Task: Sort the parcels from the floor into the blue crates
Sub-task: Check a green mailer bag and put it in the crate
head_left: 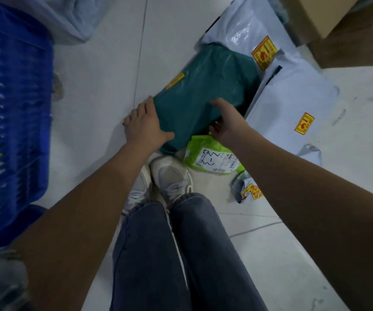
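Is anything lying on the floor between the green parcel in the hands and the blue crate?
Nothing visible does. The dark green parcel is gripped by left hand and right hand; only bare floor lies between it and the blue crate.

Cardboard boxes (pixel 347 30) on tiled floor (pixel 104 63)
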